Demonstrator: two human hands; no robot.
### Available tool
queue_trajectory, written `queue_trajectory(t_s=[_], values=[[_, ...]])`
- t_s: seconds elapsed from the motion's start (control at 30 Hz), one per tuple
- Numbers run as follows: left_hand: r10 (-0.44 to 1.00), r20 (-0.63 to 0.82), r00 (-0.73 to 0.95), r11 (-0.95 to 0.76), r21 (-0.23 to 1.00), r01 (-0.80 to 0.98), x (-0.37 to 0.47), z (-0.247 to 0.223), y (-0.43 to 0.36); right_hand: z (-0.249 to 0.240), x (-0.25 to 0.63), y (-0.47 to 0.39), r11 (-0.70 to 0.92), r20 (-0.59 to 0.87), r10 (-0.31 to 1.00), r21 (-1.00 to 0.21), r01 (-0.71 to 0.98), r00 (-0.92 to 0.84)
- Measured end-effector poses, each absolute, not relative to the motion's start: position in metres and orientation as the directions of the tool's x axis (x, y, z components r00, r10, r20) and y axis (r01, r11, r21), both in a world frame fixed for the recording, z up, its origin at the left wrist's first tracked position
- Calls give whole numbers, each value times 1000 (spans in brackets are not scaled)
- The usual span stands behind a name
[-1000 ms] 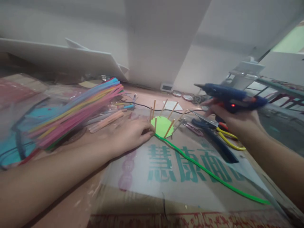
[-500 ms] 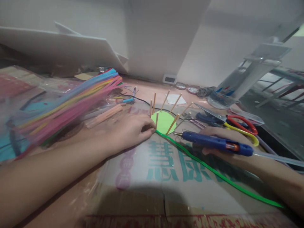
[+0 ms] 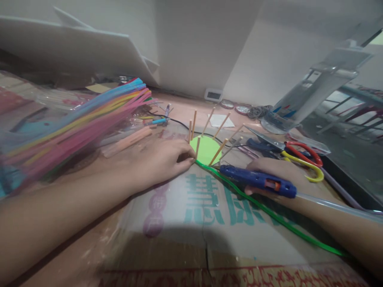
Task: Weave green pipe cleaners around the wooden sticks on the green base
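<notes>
A light green disc (image 3: pixel 206 150) lies on printed cardboard, with several thin wooden sticks (image 3: pixel 218 151) standing around its rim. My left hand (image 3: pixel 176 157) pinches the end of a bright green pipe cleaner (image 3: pixel 269 213) against the disc's near left edge. From there the pipe cleaner trails right and toward me, passing under my right forearm. My right hand (image 3: pixel 269 169) is wrapped round a blue hot glue gun (image 3: pixel 260 181) with a clear glue stick out of its back. Its nozzle is at the disc's near edge, close to the pipe cleaner and a stick's foot.
Bundled coloured pipe cleaners (image 3: pixel 89 123) in plastic lie at the left. Scissors (image 3: pixel 302 155) with red and yellow handles rest beyond my right hand. A clear pump bottle (image 3: pixel 308 91) stands at the back right. A black cable (image 3: pixel 176 123) runs behind the disc.
My right hand has brought the glue gun left, so its nozzle now reaches the disc's near edge. My left hand keeps its pinch. The view has shifted slightly.
</notes>
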State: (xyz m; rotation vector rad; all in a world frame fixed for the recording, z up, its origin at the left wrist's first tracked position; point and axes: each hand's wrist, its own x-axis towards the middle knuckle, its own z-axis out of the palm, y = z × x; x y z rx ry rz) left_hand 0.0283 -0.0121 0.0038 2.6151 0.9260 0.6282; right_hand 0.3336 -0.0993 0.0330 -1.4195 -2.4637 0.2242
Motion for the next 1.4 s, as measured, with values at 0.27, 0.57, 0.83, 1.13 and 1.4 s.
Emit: queue_trajectory(t_s=[0.27,0.57,0.83,1.13,1.4], values=[[650,298,699,-747,418,516,27,3,-11,32,328,-102,551,254,831,-247,797,-496],[665,259,700,-729,427,534,28,4,-9,34,328,-103,569,228,817,-171,804,-530],[662,253,705,-729,436,528,29,6,-9,28,331,-103,578,286,800,-127,806,-528],[665,249,704,-725,444,527,29,6,-9,27,332,-103,600,311,777,-100,794,-548],[661,262,703,-730,442,521,29,4,-8,27,330,-104,594,319,779,-101,798,-540]])
